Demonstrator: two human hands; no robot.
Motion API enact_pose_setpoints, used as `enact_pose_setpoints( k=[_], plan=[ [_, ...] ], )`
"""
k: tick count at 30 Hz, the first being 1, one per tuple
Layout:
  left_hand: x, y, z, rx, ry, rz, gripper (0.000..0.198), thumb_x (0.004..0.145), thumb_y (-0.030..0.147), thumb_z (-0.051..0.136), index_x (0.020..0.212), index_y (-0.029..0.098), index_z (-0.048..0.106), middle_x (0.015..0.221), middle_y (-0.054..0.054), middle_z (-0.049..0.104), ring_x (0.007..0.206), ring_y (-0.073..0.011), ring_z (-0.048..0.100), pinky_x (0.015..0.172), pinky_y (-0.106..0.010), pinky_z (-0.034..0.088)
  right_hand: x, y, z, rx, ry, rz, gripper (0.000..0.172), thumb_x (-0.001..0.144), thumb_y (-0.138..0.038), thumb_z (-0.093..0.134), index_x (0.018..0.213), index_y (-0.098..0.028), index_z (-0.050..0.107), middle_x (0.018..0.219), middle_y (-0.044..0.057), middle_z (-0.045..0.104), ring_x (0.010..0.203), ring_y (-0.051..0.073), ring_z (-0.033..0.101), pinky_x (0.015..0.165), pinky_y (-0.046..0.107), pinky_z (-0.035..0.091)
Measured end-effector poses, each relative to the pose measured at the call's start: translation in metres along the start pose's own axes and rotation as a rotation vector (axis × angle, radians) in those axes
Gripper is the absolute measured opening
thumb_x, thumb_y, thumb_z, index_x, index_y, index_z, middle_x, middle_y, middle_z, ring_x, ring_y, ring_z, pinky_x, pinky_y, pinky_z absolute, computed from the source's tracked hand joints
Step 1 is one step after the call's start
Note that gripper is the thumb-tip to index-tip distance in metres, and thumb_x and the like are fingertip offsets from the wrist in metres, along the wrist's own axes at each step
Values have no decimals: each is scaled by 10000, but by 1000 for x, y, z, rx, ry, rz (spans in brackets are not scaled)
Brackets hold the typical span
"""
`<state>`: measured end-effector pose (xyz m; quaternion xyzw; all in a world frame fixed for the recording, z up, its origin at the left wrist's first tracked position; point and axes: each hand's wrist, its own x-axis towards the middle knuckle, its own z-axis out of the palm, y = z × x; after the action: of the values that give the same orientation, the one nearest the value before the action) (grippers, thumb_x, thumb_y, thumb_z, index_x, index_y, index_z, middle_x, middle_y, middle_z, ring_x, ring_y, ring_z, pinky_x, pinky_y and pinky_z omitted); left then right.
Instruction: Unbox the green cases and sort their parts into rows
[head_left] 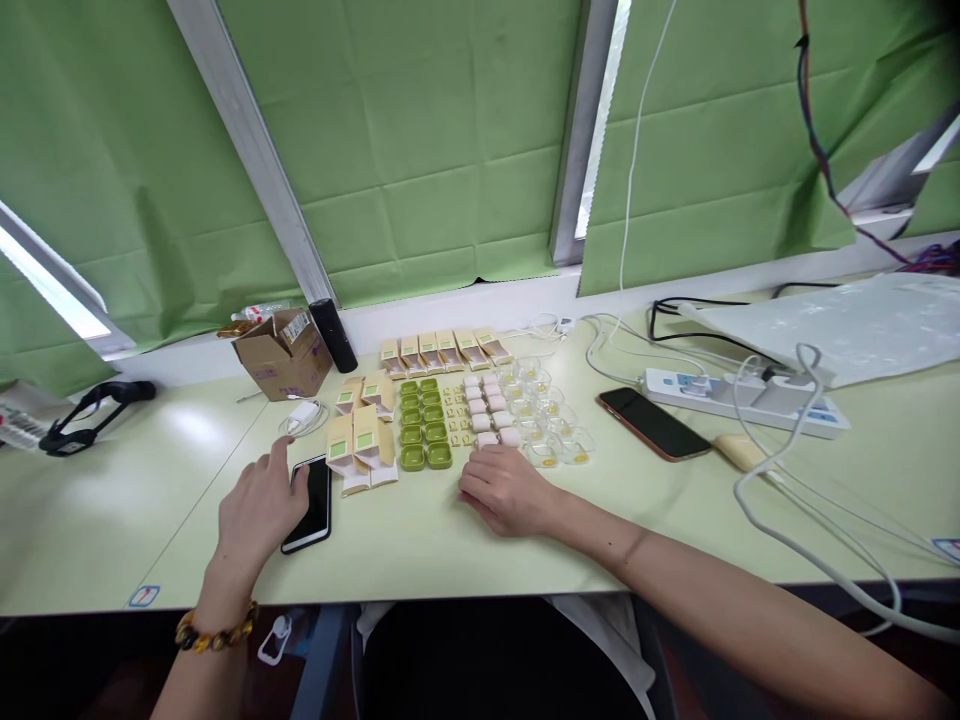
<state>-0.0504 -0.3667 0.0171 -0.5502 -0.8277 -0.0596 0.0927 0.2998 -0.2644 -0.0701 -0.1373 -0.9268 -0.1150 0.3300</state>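
Note:
My left hand (259,507) lies on the table with fingers stretched out, its thumb at the edge of a black-screened phone (313,505). My right hand (506,492) rests as a loose fist just in front of the rows of small pinkish-white blocks (478,406); nothing shows in it. Left of those blocks are small yellow pieces (456,415) and two columns of green square trays (412,435). Clear plastic cups (541,430) with yellow spots stand to their right. Folded cream cartons (364,440) are grouped at the left, and more cartons (442,350) line the back.
A cardboard box (289,365) and a black cylinder (333,335) stand at the back left. On the right lie a second phone (654,424), a white power strip (750,400), a yellowish oblong device (742,453) and loose cables. A white charger (303,416) sits above the left phone.

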Motion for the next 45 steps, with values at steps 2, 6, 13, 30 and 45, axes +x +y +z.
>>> enact_pose_setpoints(
  k=[2, 6, 13, 30, 45],
  plan=[
    [-1, -18, 20, 37, -98, -5, 637, 1035, 504, 293, 1579, 179, 354, 1346, -211, 663, 1293, -430, 597, 929, -520, 520, -2, -4, 3, 16, -40, -20, 301, 1044, -259, 549, 756, -186, 600, 667, 29, 634, 615, 166, 463, 627, 365, 209],
    [3, -27, 41, 7, -202, -10, 773, 1019, 603, 300, 1647, 156, 239, 1470, -262, 552, 1372, -455, 550, 1030, -551, 487, -7, -9, 10, 65, -151, -48, 296, 1047, -277, 546, 770, -185, 594, 660, 29, 659, 571, 149, 459, 612, 367, 141],
    [25, 2, 38, 76, -358, 55, 845, 963, 621, 418, 1673, 205, 225, 1535, -278, 463, 1417, -490, 496, 1047, -585, 474, -8, -6, 9, 122, -190, -8, 258, 1051, -264, 544, 833, -172, 647, 691, 37, 687, 605, 154, 519, 620, 363, 150],
    [51, 19, 47, 122, -363, -20, 576, 895, 524, 449, 1322, 160, 579, 1349, -255, 577, 1257, -488, 616, 956, -568, 511, -4, -4, 9, 79, -274, -15, 253, 1028, -275, 558, 810, -176, 641, 715, 34, 700, 632, 158, 552, 608, 347, 165],
    [49, 15, 54, 92, -342, -31, 606, 915, 572, 433, 1325, 145, 567, 1356, -260, 557, 1272, -495, 595, 961, -579, 510, -4, -4, 8, 94, -284, -20, 274, 1035, -281, 544, 803, -173, 642, 718, 43, 698, 633, 159, 550, 609, 349, 167]
  ],
)
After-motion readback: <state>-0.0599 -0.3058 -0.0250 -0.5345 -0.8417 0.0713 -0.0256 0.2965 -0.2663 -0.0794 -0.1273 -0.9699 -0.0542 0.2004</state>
